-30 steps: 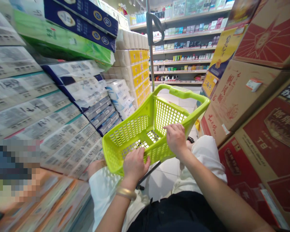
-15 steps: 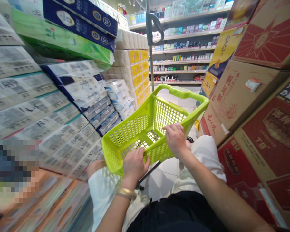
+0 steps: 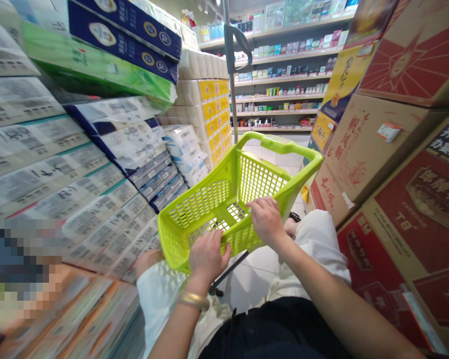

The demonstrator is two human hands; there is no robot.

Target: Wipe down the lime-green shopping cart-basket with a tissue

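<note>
Stacked tissue packs point(image 3: 97, 164) in glossy plastic wrap fill the side at 9 o'clock; cardboard cartons point(image 3: 392, 164) rise at 3 o'clock, leaving a narrow aisle. The lime-green plastic basket point(image 3: 213, 199), with perforated grid walls, sits at the centre, tilted. The left hand point(image 3: 206, 258) grips its near rim at 6 o'clock; the right hand point(image 3: 265, 220) clasps the right-side rim.
</note>
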